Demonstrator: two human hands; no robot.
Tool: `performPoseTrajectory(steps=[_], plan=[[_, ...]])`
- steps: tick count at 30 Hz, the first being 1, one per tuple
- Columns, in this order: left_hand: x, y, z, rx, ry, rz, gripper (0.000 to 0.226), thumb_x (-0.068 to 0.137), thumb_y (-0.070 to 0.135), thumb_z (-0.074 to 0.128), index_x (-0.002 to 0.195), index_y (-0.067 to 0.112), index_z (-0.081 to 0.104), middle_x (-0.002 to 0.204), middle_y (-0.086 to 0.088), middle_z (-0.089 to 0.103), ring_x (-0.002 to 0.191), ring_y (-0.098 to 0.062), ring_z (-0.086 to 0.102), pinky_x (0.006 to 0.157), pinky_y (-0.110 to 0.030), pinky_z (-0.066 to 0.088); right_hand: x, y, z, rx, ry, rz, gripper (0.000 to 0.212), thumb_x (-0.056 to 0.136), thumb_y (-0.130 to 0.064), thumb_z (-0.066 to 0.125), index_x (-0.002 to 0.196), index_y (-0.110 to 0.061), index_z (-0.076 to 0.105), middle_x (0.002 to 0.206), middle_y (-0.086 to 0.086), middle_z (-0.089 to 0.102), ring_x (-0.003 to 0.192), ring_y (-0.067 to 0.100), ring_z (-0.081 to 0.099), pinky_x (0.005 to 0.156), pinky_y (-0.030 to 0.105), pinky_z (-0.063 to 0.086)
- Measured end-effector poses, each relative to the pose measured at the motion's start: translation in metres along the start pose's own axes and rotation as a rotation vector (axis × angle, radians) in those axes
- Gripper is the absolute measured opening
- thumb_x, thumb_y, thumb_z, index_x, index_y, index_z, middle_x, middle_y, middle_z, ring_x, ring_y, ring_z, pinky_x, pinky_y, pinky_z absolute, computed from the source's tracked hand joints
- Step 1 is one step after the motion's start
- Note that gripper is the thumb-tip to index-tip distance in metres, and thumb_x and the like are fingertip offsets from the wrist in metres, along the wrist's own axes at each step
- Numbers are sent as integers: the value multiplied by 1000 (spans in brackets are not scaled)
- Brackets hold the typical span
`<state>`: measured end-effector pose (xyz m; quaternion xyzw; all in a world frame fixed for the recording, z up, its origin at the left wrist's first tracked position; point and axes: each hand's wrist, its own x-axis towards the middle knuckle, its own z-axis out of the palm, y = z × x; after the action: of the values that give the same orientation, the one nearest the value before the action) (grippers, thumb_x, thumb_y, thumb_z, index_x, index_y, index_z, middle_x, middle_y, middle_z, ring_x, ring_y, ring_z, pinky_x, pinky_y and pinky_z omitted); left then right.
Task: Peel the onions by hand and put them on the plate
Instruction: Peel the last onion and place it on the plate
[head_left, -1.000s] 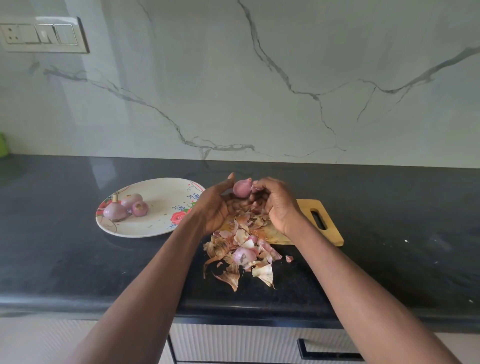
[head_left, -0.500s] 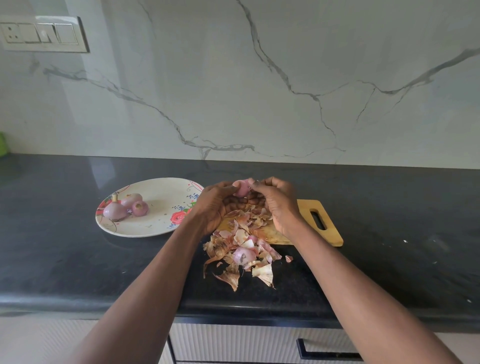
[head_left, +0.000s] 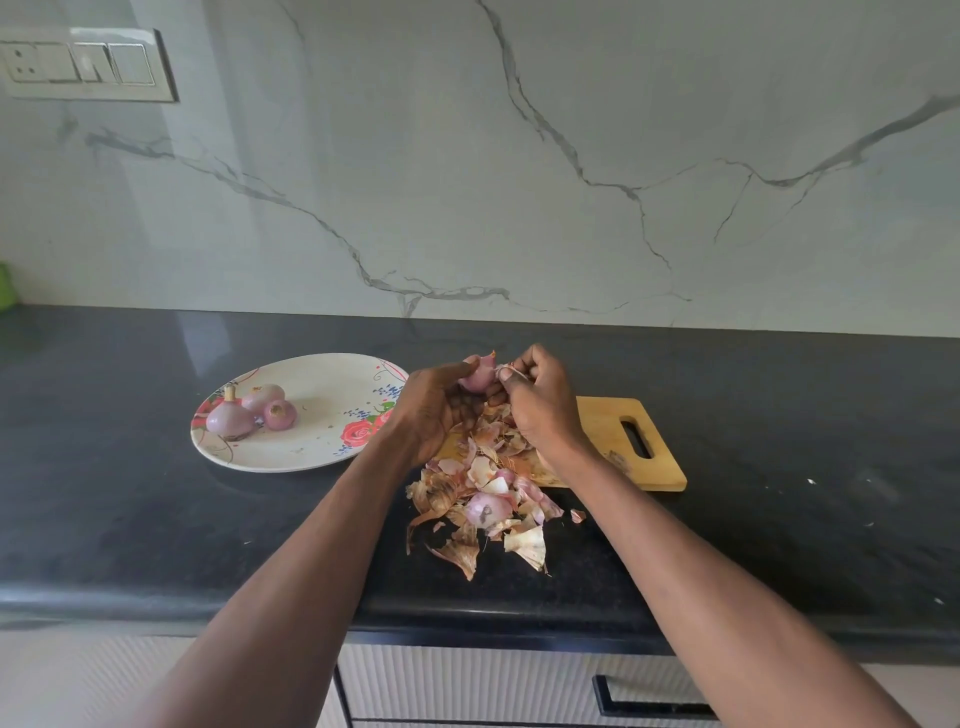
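The wall behind was pale marble with grey veins running across it. A white switch plate sat high at its left, with a socket and rocker switches. Below ran a black speckled counter, glossy enough to catch a soft reflection of light near its left back edge. A green object showed at the far left edge, cut off by the frame. Under the counter stood white ribbed drawers, one with a dark handle.
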<state>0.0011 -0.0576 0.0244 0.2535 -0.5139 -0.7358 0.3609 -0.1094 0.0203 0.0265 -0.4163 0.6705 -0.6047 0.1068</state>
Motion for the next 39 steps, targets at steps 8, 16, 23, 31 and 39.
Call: performPoseTrajectory(steps=[8,16,23,31,39], plan=[[-6,6,2,-116,-47,-32,20,100,17,48,100,0,60,70,-10,63,52,-15,52,40,-21,40,1,2,2,364,39,174,13,94,3,54,86,-7,51,90,22,66,73,31,72,71,47,57],[0,11,-16,-305,6,-14,36,96,27,43,107,-2,61,69,-9,55,43,-12,44,32,-20,35,3,5,-22,321,128,129,12,92,2,53,100,-6,51,87,17,61,55,13,58,44,22,46],[-2,10,-11,-349,-29,-18,22,102,16,48,114,0,57,86,-22,65,60,-20,59,50,-23,52,-3,5,-6,-242,-114,-116,29,87,-13,64,59,-6,61,56,5,57,46,12,43,52,24,44],[4,1,-11,-140,-42,51,20,100,16,58,115,6,68,94,-11,74,77,-17,69,67,-28,59,-2,2,-10,-50,-15,-155,30,87,-40,72,99,-13,76,85,-4,74,70,10,69,59,20,52],[4,-2,-11,-99,-59,55,17,98,6,59,113,1,66,97,-19,74,82,-26,72,72,-31,63,5,9,-9,-71,45,-170,21,92,-23,69,105,-8,75,96,-3,73,83,3,65,64,5,44]])
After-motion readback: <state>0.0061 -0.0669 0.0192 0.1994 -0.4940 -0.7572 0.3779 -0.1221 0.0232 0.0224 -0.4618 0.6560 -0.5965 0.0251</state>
